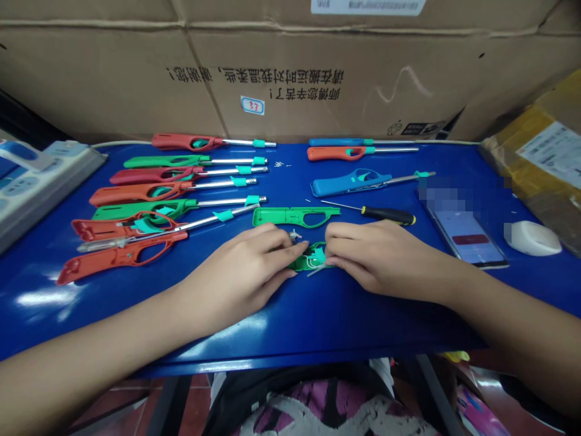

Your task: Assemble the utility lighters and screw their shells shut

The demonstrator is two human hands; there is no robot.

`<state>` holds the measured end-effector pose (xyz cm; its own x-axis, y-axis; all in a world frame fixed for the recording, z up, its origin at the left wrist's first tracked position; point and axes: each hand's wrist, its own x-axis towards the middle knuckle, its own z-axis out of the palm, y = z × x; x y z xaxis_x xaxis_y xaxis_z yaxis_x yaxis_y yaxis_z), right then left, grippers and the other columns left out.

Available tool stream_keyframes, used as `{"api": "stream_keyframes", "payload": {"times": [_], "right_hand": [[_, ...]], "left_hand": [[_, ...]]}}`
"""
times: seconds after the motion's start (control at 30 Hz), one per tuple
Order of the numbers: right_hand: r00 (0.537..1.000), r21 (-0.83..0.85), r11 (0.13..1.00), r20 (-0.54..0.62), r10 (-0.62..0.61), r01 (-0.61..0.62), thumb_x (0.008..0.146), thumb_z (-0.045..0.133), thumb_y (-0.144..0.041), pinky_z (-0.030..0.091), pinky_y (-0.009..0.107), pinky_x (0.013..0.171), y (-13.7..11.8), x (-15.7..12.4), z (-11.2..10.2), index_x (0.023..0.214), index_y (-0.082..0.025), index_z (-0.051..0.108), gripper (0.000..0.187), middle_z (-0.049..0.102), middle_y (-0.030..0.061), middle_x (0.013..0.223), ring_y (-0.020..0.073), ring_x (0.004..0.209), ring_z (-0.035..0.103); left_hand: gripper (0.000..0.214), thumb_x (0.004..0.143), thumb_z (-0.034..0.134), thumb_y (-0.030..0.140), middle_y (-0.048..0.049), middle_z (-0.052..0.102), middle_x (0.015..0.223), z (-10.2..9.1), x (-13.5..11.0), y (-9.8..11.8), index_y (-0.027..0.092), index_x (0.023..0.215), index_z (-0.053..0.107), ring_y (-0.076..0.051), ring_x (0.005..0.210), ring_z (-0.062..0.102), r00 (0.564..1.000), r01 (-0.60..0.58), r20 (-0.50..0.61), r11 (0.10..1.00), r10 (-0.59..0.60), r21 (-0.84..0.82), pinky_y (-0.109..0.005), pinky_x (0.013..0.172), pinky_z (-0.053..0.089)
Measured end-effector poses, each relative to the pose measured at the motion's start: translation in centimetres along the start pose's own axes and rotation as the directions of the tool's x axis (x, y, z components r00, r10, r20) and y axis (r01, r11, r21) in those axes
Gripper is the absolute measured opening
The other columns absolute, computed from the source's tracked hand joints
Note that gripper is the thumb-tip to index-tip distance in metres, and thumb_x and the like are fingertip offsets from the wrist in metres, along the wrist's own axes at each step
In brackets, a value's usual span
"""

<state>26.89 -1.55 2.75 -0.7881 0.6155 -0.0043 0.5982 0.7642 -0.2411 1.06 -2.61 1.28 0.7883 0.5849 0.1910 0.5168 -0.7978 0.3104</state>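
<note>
An opened green lighter casing (297, 264) lies on the table between my hands, with a teal trigger (319, 255) and thin pale wires inside it. My left hand (254, 263) is closed over its left end, thumb and fingers pressing on it. At the right end, my right hand (367, 254) has its fingers pinched together on the casing; their tips are partly hidden. Just behind lies a loose green casing half (290, 217). A screwdriver (388, 214) with a black and yellow handle rests behind my right hand.
Several long-nosed lighters, including a red one (181, 142), are lined up at the left; an opened orange one (122, 257) is nearest. A blue lighter (349, 183), a phone (467, 233) and a white mouse (533, 238) lie right. A cardboard box (272, 54) stands behind.
</note>
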Motion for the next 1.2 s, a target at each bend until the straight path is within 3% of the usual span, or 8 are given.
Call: {"api": "stream_keyframes", "payload": {"times": [0.13,0.3,0.47,0.6,0.7,0.9,1.2], "right_hand": [[0.992,0.134,0.983,0.008,0.127,-0.127,0.102,0.051,-0.027,0.036,0.029,0.066,-0.3,0.2,-0.2,0.088,-0.018,0.064,0.021,0.064,0.0024,0.096,0.0150,0.081,0.059],[0.970,0.286,0.929,0.005,0.242,-0.234,0.096,0.061,-0.025,0.038,0.029,0.070,-0.3,0.4,0.0,0.086,-0.019,0.066,0.013,0.065,0.0002,0.090,0.0141,0.079,0.057],[0.982,0.285,0.944,-0.049,0.185,-0.163,0.095,0.060,-0.025,0.039,0.029,0.069,-0.1,0.1,-0.3,0.092,-0.021,0.065,0.007,0.065,0.0000,0.093,0.0148,0.082,0.057],[0.999,0.252,0.967,0.022,0.038,-0.043,0.098,0.057,-0.025,0.043,0.030,0.075,0.3,-0.6,-1.1,0.106,-0.024,0.065,0.012,0.065,0.0013,0.108,0.0160,0.092,0.061],[0.998,0.185,0.981,0.007,0.058,-0.058,0.097,0.059,-0.026,0.044,0.031,0.078,0.7,-0.9,-1.5,0.106,-0.024,0.064,0.011,0.066,0.0021,0.109,0.0171,0.091,0.062],[0.999,0.161,0.986,0.004,0.052,-0.052,0.096,0.058,-0.025,0.045,0.031,0.076,1.2,-1.0,-1.3,0.103,-0.024,0.065,0.010,0.068,0.0014,0.108,0.0164,0.090,0.064],[0.999,0.161,0.986,0.019,0.035,-0.037,0.094,0.061,-0.021,0.042,0.028,0.072,1.2,-0.9,-1.2,0.097,-0.023,0.063,0.004,0.067,-0.0004,0.104,0.0146,0.087,0.062]], "left_hand": [[0.037,0.104,0.048,0.021,-0.0108,0.063,0.109,0.0,0.1,0.1,0.019,0.139,0.060,-0.024,0.099,0.058,0.998,-0.030,0.057,0.995,0.025,0.098,-0.041,0.084,0.053],[0.044,0.100,0.050,0.015,-0.0129,0.062,0.108,0.0,0.0,0.5,0.016,0.144,0.055,-0.028,0.099,0.057,0.992,-0.084,0.113,0.961,0.056,0.262,-0.041,0.080,0.050],[0.044,0.099,0.053,0.016,-0.0126,0.063,0.107,0.0,0.0,0.7,0.015,0.142,0.056,-0.028,0.095,0.058,0.993,-0.092,0.105,0.940,0.061,0.329,-0.040,0.077,0.050],[0.038,0.101,0.049,0.019,-0.0113,0.063,0.103,-0.2,0.0,0.5,0.014,0.137,0.060,-0.026,0.093,0.059,0.997,-0.066,0.067,0.959,0.049,0.276,-0.040,0.076,0.052],[0.038,0.101,0.048,0.018,-0.0115,0.064,0.103,-0.4,-0.2,0.4,0.012,0.137,0.060,-0.026,0.091,0.059,0.998,-0.052,0.055,0.963,0.039,0.264,-0.040,0.076,0.055],[0.036,0.100,0.049,0.017,-0.0115,0.064,0.121,-0.4,-0.3,0.3,0.017,0.136,0.058,-0.028,0.107,0.060,0.998,-0.027,0.056,0.971,0.014,0.236,-0.045,0.090,0.057],[0.044,0.094,0.053,0.010,-0.0089,0.061,0.132,-0.5,-0.3,0.3,0.026,0.136,0.057,-0.030,0.111,0.058,0.995,-0.078,0.073,0.977,0.064,0.197,-0.046,0.088,0.058]]}}
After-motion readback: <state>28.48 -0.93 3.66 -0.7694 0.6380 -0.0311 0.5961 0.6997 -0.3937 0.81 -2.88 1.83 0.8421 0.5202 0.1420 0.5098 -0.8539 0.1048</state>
